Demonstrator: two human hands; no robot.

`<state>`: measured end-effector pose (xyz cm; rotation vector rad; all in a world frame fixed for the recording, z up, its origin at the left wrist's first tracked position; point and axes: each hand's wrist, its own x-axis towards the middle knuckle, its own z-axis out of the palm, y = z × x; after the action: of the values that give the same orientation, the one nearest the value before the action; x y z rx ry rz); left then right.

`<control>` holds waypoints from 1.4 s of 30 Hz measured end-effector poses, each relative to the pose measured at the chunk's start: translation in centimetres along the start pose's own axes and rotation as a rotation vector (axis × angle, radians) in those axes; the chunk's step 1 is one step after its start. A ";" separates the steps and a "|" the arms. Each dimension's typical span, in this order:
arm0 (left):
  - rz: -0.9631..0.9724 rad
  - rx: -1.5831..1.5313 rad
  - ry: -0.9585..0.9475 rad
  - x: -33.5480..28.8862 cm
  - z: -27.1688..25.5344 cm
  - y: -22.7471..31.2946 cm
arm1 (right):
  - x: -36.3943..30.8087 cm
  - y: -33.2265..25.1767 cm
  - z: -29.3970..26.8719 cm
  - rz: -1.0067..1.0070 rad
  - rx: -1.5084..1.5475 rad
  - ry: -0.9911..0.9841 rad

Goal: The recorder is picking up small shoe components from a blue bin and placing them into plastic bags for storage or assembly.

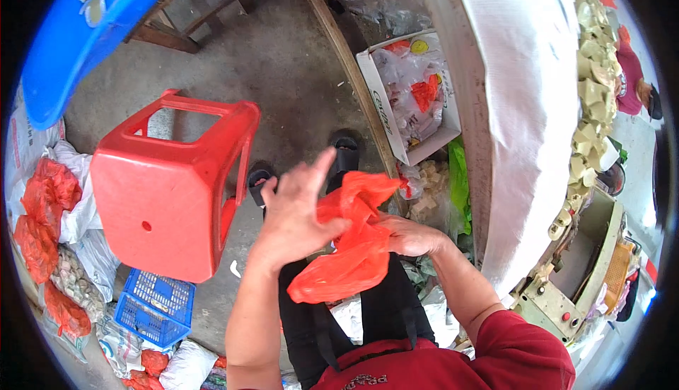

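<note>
A thin red plastic bag (346,273) hangs crumpled in front of my lap, its lower part bulging and its upper end flaring upward. My right hand (410,236) grips its side, with the fingertips partly hidden by the plastic. My left hand (300,210) is open beside the bag, fingers spread and slightly blurred, the thumb close against the red plastic. Whatever the bag may contain is hidden. To the left of my legs lies a red plastic stool (152,199), tipped on its side.
On the right stands a white-covered table (527,107), pale pieces along its far edge. A white carton (382,103) of plastic bags sits under it. Blue basket (155,305) and several red bags (39,241) line the left. A blue surface (64,57) juts in upper left.
</note>
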<state>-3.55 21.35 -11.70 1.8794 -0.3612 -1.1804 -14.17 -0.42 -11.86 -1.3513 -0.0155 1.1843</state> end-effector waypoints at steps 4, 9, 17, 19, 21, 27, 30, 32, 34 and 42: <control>0.331 -0.042 -0.045 -3.1 -0.5 2.4 | -0.1 -4.8 2.4 -0.067 -0.245 -0.013; -0.274 -0.884 0.869 -10.2 -7.1 -1.8 | -5.5 -3.4 1.8 0.210 0.286 0.506; 0.042 -0.353 1.129 -17.7 -6.7 2.1 | -5.0 -19.3 4.9 -0.214 -0.364 1.273; 0.063 -0.347 1.036 -19.7 -6.9 4.9 | -3.8 -26.1 7.4 -0.644 -0.518 1.111; 0.089 -0.347 0.929 -21.2 -7.5 7.7 | -2.8 -30.0 9.7 -0.785 -0.633 0.906; 0.245 -1.302 0.709 -23.4 -10.4 14.4 | 4.1 -26.1 8.4 -0.077 -0.687 0.049; 0.297 -1.664 0.633 -25.2 -13.6 14.6 | 2.6 -24.4 6.1 0.072 -0.995 0.386; 0.350 -1.780 0.602 -25.4 -15.5 14.9 | 1.9 -25.5 2.0 -0.055 -0.795 0.563; 0.193 -1.568 0.760 -24.4 -16.4 15.6 | 0.6 -29.8 -0.7 -0.271 -0.745 0.655; 0.281 -1.177 0.350 -16.9 -17.1 29.9 | 2.3 -33.6 -0.4 -0.476 -0.548 0.155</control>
<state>7.86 23.28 24.85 0.9061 0.2422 -0.5943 8.45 8.29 11.55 -1.7867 -0.5553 0.6869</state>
